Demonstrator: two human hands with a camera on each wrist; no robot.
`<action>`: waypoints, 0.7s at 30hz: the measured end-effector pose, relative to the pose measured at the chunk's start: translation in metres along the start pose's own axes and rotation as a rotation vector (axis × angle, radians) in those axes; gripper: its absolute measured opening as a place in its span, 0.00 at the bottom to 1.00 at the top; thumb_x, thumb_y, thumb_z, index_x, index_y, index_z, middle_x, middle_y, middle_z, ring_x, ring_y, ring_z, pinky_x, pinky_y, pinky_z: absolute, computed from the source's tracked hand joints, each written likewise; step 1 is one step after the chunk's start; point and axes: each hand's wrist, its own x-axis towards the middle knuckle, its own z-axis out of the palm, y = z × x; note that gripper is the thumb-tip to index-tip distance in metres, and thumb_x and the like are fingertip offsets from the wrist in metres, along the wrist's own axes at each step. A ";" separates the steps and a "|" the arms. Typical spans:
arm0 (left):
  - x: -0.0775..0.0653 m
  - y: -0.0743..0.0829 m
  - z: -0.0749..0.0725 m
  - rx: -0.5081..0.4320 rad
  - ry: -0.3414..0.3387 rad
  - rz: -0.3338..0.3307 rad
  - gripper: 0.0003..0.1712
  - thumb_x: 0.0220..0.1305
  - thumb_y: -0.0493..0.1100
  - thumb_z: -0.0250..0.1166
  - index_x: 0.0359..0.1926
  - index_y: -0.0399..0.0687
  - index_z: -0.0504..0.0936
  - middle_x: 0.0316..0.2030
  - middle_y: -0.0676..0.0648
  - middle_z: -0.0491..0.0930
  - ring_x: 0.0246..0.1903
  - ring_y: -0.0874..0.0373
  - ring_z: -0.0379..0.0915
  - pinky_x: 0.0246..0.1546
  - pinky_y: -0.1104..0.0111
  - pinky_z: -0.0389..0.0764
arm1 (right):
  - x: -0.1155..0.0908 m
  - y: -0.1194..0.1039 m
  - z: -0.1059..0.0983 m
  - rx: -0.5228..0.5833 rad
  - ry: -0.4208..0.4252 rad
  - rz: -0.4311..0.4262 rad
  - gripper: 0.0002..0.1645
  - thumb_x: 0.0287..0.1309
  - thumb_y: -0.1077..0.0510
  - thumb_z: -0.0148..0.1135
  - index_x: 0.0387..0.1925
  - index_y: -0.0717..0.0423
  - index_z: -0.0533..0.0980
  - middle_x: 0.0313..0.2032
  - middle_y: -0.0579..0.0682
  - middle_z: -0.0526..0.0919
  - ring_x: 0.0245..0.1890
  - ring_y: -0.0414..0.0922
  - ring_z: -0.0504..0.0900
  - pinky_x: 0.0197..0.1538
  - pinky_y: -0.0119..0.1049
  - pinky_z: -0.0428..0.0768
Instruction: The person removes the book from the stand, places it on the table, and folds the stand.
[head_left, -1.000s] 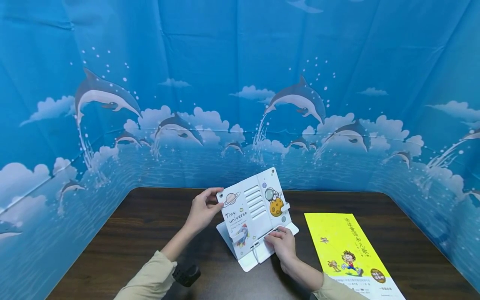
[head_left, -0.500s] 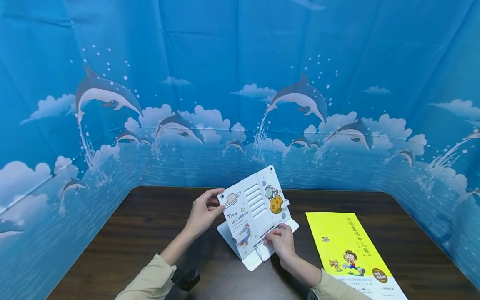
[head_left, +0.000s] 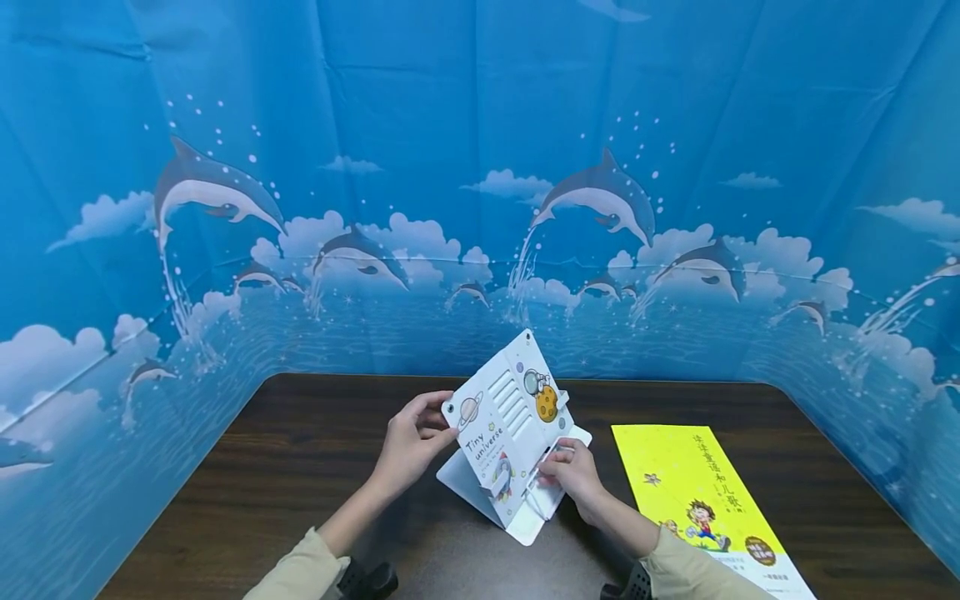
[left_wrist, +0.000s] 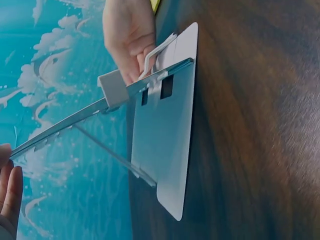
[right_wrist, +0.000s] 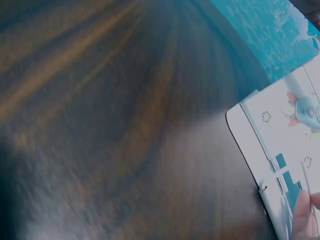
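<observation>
A white book stand (head_left: 487, 392) printed with a planet, a rocket and an astronaut stands turned on the dark table, its panel raised at a slant over a flat base plate (left_wrist: 162, 135). At the panel's upper left corner, my left hand (head_left: 411, 442) pinches the edge between thumb and fingers. My right hand (head_left: 576, 477) grips the stand's lower front edge, by the slot and the bent wire page holder (left_wrist: 156, 52). Fingertips (right_wrist: 301, 215) of that hand show beside a thin wire in the right wrist view. A thin support rod (left_wrist: 112, 152) runs behind the panel to the base.
A yellow book (head_left: 697, 500) with a cartoon child on its cover lies flat on the table (head_left: 247, 500), right of the stand. Behind the table hangs a blue curtain (head_left: 420, 125) with dolphins.
The stand has swung round anticlockwise, its front corner shifting right and its panel's top right corner left. Both hands keep their hold and have moved slightly with it.
</observation>
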 end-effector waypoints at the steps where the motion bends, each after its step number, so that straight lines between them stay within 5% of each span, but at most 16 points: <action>1: -0.001 0.000 0.001 -0.003 0.005 0.006 0.26 0.46 0.24 0.66 0.49 0.35 0.75 0.42 0.40 0.77 0.33 0.50 0.77 0.30 0.72 0.80 | 0.001 0.000 -0.001 -0.004 -0.008 0.002 0.33 0.49 0.70 0.60 0.54 0.73 0.55 0.28 0.54 0.76 0.21 0.40 0.75 0.27 0.28 0.78; 10: -0.013 0.004 0.014 -0.013 0.053 0.021 0.26 0.46 0.24 0.66 0.50 0.35 0.75 0.41 0.41 0.76 0.34 0.50 0.77 0.29 0.71 0.80 | 0.010 -0.002 -0.010 -0.032 -0.072 0.008 0.32 0.50 0.69 0.59 0.55 0.72 0.57 0.31 0.57 0.75 0.24 0.42 0.77 0.30 0.32 0.80; 18: -0.024 0.034 0.021 -0.011 0.099 0.027 0.24 0.44 0.21 0.64 0.48 0.26 0.73 0.38 0.36 0.75 0.31 0.47 0.77 0.27 0.68 0.80 | 0.017 -0.001 -0.013 -0.024 -0.115 0.015 0.31 0.51 0.70 0.59 0.55 0.71 0.58 0.32 0.56 0.74 0.25 0.42 0.77 0.32 0.33 0.80; 21: -0.029 0.034 0.024 -0.018 0.120 0.032 0.25 0.44 0.21 0.65 0.48 0.26 0.73 0.37 0.37 0.75 0.31 0.48 0.77 0.27 0.68 0.80 | 0.018 -0.002 -0.013 -0.019 -0.122 0.007 0.30 0.50 0.71 0.59 0.55 0.71 0.59 0.31 0.56 0.74 0.24 0.43 0.77 0.32 0.33 0.80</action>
